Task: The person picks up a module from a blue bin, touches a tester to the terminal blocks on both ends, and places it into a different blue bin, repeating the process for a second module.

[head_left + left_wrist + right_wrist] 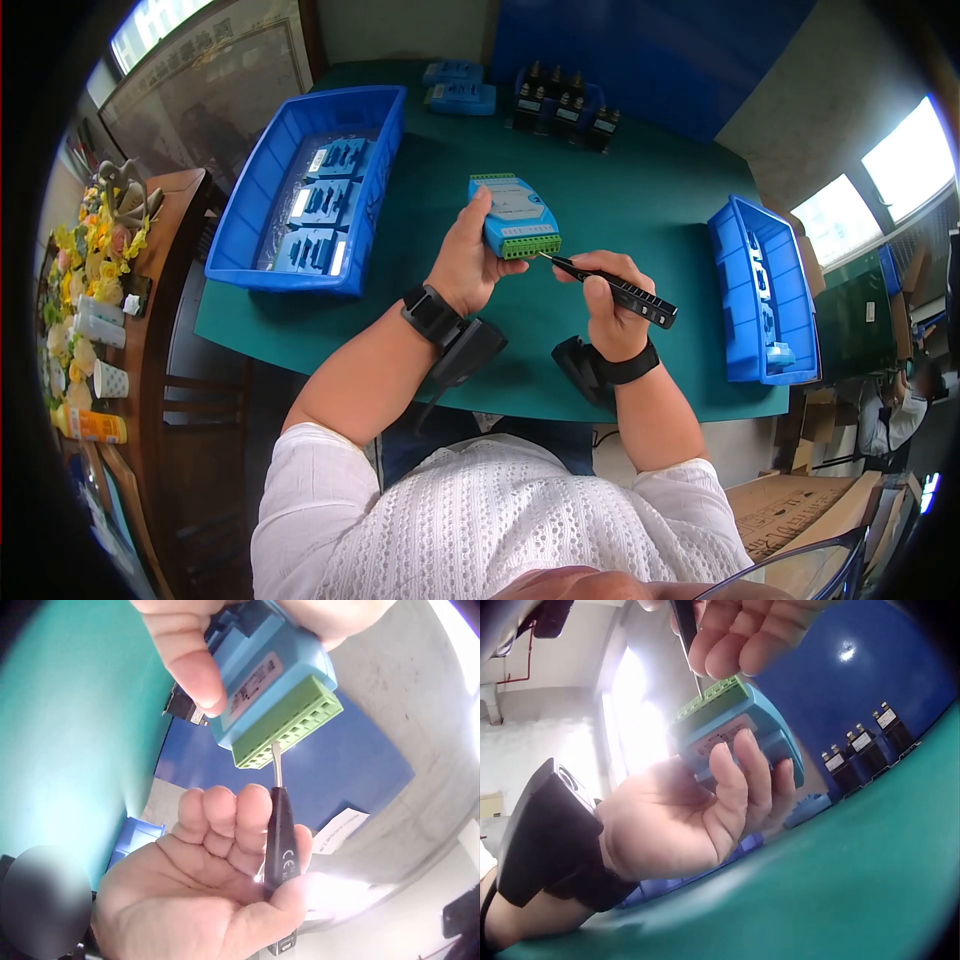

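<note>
My left hand (pixel 466 262) grips a blue module (pixel 513 213) with green terminal strips, held above the green mat (pixel 620 200). My right hand (pixel 607 300) holds a black screwdriver (pixel 615 289) like a pen, its metal tip touching the green terminal strip (pixel 531 244) on the near end of the module. In the left wrist view the screwdriver (pixel 281 832) tip meets the green terminal strip (pixel 289 724) of the module (pixel 266 675). The right wrist view shows the left hand (pixel 686 814) wrapped around the module (pixel 739 731).
A blue bin (pixel 250 215) at the left holds several blue modules. Another blue bin (pixel 735 290) stands at the right. Black relays (pixel 565 105) and two blue modules (pixel 460 95) sit at the mat's far edge. A wooden side table (pixel 150 300) with flowers stands left.
</note>
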Tool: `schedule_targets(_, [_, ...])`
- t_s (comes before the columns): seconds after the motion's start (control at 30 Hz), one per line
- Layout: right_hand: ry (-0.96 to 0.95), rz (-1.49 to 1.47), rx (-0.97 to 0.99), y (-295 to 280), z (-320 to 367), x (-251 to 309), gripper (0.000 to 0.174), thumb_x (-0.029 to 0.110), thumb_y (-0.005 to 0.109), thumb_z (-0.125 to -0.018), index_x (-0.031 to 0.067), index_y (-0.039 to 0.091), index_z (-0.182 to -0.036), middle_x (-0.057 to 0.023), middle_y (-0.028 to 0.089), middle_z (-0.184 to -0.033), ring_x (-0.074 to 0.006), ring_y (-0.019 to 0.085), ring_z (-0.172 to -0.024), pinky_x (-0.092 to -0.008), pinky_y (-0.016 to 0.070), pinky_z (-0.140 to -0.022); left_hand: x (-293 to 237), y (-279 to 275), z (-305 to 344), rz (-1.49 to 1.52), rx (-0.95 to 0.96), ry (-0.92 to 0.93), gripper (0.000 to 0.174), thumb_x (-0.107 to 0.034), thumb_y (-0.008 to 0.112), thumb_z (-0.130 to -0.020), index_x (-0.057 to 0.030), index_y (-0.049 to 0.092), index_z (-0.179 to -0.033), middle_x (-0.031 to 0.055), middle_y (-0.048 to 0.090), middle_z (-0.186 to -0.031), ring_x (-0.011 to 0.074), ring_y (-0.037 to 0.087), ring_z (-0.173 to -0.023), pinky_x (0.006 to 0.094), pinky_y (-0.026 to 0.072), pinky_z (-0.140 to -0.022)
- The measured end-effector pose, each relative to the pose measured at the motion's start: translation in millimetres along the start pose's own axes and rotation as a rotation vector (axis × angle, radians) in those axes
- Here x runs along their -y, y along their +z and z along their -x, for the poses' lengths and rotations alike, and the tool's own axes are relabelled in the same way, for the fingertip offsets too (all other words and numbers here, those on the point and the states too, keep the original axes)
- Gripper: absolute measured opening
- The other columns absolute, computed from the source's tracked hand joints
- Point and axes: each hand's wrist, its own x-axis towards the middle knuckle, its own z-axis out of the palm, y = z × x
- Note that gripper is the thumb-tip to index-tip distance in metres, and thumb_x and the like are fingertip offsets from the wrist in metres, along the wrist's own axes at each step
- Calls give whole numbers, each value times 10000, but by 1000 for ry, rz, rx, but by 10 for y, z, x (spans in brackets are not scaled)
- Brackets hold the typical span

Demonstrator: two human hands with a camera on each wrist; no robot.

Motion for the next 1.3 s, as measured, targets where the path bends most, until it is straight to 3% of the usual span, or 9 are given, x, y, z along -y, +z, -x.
schedule_targets(0.37, [-41,-36,4,-7,13,-19,310,260,588,-874,-41,579,-949,-139,622,-861,-249,652,-804,-333,518,-749,9,-14,-11,-19,-3,38,507,-476,414,-911,-57,395,-1196,104,576,-1047,185,625,-841,256,545,-543])
schedule_targets(0.47, [-53,-50,-3,15,-5,-34,183,134,582,-858,-28,597,-942,-137,652,-834,-169,634,-732,-259,503,-671,19,-10,-10,-23,-3,26,506,-480,421,-907,-61,386,-1188,94,568,-1057,174,616,-875,264,548,-557])
schedule_targets(0.57, [-53,-35,0,13,-7,-43,182,134,583,-857,-28,597,-941,-134,652,-829,-165,630,-734,-255,499,-667,24,-12,-13,-27,-12,17,503,-480,430,-904,-64,377,-1183,86,564,-1057,168,613,-884,271,550,-568])
schedule_targets(0.67, [-39,-31,3,11,-7,-20,186,135,585,-856,-32,597,-936,-138,649,-833,-174,633,-745,-259,501,-674,26,-8,-8,-33,-20,28,500,-477,437,-902,-64,377,-1177,83,564,-1053,164,612,-885,270,550,-570])
schedule_targets(0.77, [-33,-24,13,-10,11,-14,315,268,593,-871,-38,581,-944,-139,629,-861,-238,650,-805,-331,512,-757,17,-13,-14,-44,-12,48,498,-477,443,-900,-64,381,-1171,82,564,-1050,159,608,-889,269,548,-573])
schedule_targets(0.97, [-7,-68,35,14,-3,-9,312,264,597,-868,-38,578,-947,-140,631,-865,-231,648,-802,-327,507,-760,36,-22,-17,-55,-6,41,513,-491,455,-891,-61,378,-1158,90,556,-1056,165,599,-900,279,542,-590])
schedule_targets(1.07, [-43,-66,34,8,-13,-22,207,148,600,-855,-40,596,-940,-145,642,-848,-188,638,-758,-267,504,-679,44,-26,-23,-55,-11,36,520,-497,462,-886,-59,375,-1152,95,551,-1059,171,598,-903,282,542,-596])
schedule_targets(1.17, [-42,-40,41,3,-14,-14,204,145,600,-855,-39,596,-943,-145,642,-850,-187,637,-754,-267,503,-678,43,-22,-19,-63,-20,48,522,-501,464,-883,-59,376,-1147,94,550,-1059,171,597,-905,284,542,-602])
schedule_targets(1.3, [-35,-45,30,3,4,-7,312,259,597,-868,-43,581,-944,-138,632,-856,-234,648,-799,-324,510,-753,32,-19,-19,-67,-17,65,522,-502,467,-882,-57,378,-1138,94,547,-1065,170,596,-907,286,541,-606])
